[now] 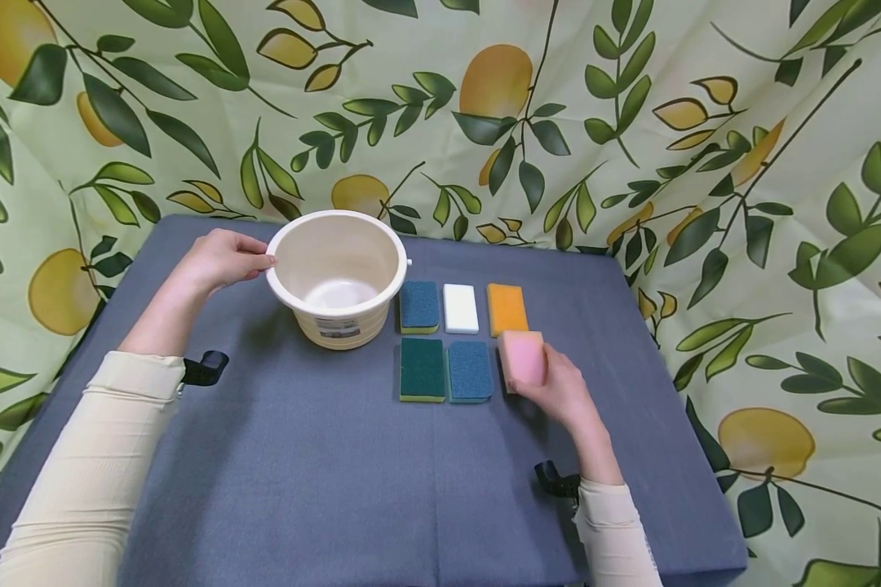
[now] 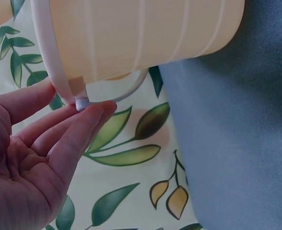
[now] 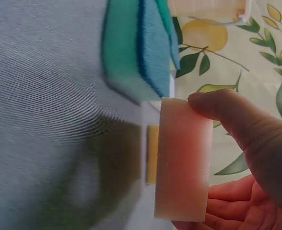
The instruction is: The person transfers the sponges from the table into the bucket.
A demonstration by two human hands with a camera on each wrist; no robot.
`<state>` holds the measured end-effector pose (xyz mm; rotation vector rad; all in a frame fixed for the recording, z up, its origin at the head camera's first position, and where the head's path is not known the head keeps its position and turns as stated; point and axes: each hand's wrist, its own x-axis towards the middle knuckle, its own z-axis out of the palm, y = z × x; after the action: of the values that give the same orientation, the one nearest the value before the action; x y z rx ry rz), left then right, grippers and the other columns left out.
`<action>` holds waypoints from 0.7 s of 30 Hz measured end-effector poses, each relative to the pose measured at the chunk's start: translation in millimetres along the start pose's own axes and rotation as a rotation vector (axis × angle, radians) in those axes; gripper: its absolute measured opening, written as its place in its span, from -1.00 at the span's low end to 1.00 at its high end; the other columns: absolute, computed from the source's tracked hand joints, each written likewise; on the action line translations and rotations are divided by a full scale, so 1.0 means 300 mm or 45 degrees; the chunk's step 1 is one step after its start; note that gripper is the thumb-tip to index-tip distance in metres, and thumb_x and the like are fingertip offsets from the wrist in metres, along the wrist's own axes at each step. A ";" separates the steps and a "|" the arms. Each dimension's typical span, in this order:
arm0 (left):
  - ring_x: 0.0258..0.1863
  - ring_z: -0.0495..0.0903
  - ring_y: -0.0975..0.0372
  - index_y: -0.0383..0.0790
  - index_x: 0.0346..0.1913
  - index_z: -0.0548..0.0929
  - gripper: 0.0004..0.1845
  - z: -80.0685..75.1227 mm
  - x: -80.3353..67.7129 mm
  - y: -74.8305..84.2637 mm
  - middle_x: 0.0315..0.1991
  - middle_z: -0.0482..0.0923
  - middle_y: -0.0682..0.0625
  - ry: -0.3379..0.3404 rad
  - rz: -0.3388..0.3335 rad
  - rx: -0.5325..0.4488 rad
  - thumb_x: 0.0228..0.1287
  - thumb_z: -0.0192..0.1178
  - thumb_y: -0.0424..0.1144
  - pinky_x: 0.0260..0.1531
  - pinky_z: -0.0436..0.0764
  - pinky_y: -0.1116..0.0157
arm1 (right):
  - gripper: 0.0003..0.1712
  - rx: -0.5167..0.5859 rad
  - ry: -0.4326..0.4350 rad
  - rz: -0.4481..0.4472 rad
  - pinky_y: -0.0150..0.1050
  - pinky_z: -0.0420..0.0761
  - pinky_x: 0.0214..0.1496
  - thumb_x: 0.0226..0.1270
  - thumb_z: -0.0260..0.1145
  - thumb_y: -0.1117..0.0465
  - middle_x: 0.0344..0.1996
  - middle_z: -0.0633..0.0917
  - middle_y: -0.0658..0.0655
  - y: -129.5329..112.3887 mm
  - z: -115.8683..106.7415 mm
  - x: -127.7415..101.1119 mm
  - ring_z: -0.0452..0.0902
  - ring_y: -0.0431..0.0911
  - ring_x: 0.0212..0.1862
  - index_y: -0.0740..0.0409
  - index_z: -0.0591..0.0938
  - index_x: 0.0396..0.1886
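Note:
My left hand (image 1: 229, 259) pinches the rim of a cream plastic bucket (image 1: 340, 319) at its left side. In the left wrist view the thumb presses the bucket's rim (image 2: 47, 52), while the fingers meet the handle's pivot knob (image 2: 82, 104). My right hand (image 1: 564, 390) grips a pink sponge (image 1: 523, 357) between thumb and fingers. Seen from the right wrist, the pink sponge (image 3: 183, 163) stands apart from the cloth, above its shadow. Just behind it lies an orange sponge (image 1: 507, 308); to its left is a blue sponge (image 1: 470, 371) with a scouring top.
A dark green scouring sponge (image 1: 422, 369), a dark blue one (image 1: 419, 306) and a white sponge (image 1: 460, 309) lie right of the bucket. They rest on a grey-blue cloth-covered table (image 1: 323, 489). Behind hangs a leaf-and-fruit patterned curtain (image 1: 411, 49).

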<state>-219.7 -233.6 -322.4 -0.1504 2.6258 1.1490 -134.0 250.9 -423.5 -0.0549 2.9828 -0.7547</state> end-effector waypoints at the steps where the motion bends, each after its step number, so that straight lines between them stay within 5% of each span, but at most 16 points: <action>1: -0.01 0.56 -0.01 -0.49 0.27 0.45 -0.40 0.000 0.001 -0.001 0.18 0.45 -0.38 0.000 -0.002 -0.001 0.38 0.18 -0.06 0.12 0.44 -0.08 | -0.02 -0.006 -0.003 0.000 0.09 0.56 -0.09 0.09 0.50 0.00 0.02 0.54 0.43 -0.003 -0.009 0.003 0.48 0.20 -0.11 0.45 0.27 0.35; 21: 0.02 0.52 -0.07 -0.49 0.27 0.45 -0.41 0.008 -0.007 0.002 0.16 0.45 -0.38 0.014 0.000 0.007 0.40 0.15 -0.06 0.13 0.41 -0.12 | -0.06 -0.056 0.003 -0.198 0.05 0.55 -0.12 0.09 0.46 0.00 0.06 0.56 0.42 -0.083 -0.120 0.060 0.50 0.18 -0.10 0.46 0.32 0.33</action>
<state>-217.4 -231.4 -322.8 -0.1558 2.6381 1.1436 -154.2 245.2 -381.0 -0.2917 3.0244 -0.7032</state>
